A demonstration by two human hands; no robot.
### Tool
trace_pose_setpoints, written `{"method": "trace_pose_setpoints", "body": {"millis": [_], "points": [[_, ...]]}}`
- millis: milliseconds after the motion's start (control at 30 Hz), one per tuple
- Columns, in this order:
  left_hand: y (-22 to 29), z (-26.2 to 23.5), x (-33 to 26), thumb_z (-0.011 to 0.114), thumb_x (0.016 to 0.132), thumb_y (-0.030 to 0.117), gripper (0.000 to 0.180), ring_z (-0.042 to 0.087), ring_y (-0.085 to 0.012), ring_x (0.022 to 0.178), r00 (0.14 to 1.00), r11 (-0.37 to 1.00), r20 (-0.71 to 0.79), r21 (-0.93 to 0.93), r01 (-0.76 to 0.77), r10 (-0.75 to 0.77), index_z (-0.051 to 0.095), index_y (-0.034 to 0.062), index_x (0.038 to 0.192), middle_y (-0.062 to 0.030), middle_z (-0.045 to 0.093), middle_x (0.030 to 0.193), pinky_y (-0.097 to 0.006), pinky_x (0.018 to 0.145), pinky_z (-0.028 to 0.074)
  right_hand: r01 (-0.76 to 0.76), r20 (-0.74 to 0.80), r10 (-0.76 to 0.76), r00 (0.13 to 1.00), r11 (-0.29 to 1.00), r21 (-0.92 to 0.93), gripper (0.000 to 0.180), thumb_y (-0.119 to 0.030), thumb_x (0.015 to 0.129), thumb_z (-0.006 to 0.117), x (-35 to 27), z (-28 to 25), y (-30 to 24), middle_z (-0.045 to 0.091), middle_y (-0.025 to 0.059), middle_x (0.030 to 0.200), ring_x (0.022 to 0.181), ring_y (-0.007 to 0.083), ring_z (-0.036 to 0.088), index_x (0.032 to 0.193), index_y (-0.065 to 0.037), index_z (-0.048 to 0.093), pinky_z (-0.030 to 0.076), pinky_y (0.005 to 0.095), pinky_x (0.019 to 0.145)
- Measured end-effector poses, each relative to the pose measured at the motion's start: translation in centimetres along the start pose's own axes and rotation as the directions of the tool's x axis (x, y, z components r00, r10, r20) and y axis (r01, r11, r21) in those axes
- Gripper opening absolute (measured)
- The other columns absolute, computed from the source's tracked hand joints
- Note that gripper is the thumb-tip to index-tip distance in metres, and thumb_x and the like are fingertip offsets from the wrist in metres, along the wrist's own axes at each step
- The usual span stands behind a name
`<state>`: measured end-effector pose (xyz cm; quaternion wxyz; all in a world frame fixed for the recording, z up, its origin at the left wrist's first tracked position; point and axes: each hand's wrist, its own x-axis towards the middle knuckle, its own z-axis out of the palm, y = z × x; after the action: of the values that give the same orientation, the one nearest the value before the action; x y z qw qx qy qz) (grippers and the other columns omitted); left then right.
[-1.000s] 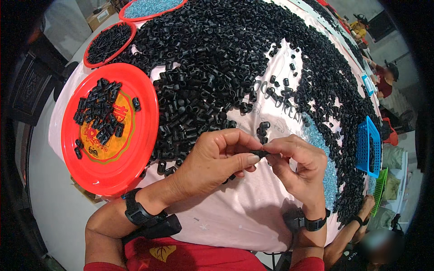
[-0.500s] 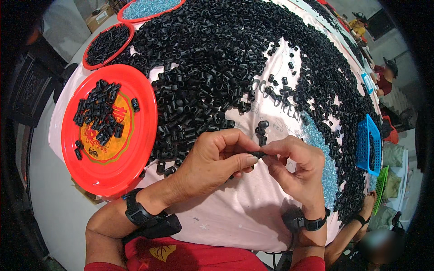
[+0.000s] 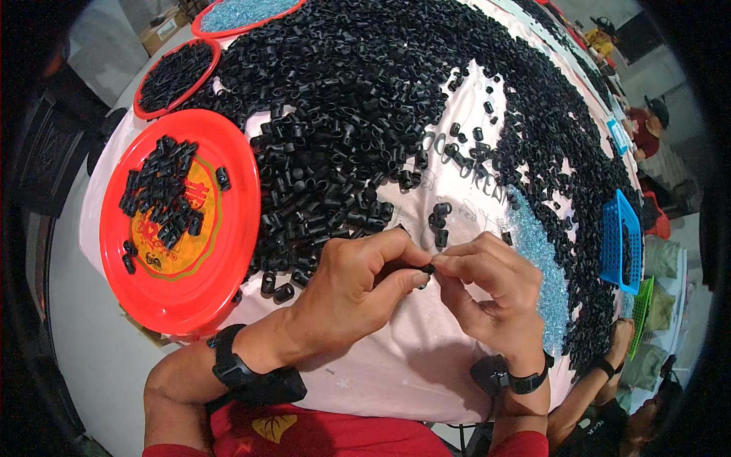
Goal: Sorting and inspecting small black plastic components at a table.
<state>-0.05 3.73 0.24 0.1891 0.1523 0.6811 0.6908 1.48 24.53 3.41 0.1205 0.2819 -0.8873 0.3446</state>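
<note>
My left hand (image 3: 352, 276) and my right hand (image 3: 491, 288) meet over the cloth near the table's front. The left thumb and fingers pinch a small black plastic part (image 3: 429, 269), mostly hidden by the fingertips. The right thumb and forefinger close on its other end. Just beyond the fingers lie a few loose black hollow plastic pieces (image 3: 439, 215). To the left, a red plate (image 3: 232, 263) with a yellow printed centre holds a small heap of black cylindrical parts (image 3: 161, 183).
A wide pile of black tubular pieces (image 3: 327, 129) covers the far table. Small shiny bluish parts (image 3: 537, 266) lie at right; more fill a red tray (image 3: 247, 14). Another red tray (image 3: 175, 80) holds black parts. At right are a blue basket (image 3: 620, 244) and a co-worker's arm (image 3: 586, 388).
Both hands have shifted slightly, with the fingertips still together on the black part. The part now shows less between the fingers. The view has moved a little.
</note>
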Motion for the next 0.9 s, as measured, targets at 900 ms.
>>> {"method": "trace_pose_setpoints", "body": {"millis": [900], "points": [[-1.0, 0.7, -0.7, 0.07, 0.095, 0.004, 0.01, 0.056, -0.0047, 0.063, 0.999, 0.999, -0.002, -0.024, 0.046, -0.046, 0.071, -0.0015, 0.103, -0.0024, 0.065, 0.072, -0.025, 0.056, 0.044, -0.171, 0.095, 0.159, 0.983, 0.977, 0.13, 0.022, 0.007, 0.074, 0.073, -0.3, -0.8, -1.1, 0.07, 0.0129, 0.086, 0.078, 0.0306, 0.068, 0.095, 0.001, 0.072, 0.055, 0.0397, 0.066]]}}
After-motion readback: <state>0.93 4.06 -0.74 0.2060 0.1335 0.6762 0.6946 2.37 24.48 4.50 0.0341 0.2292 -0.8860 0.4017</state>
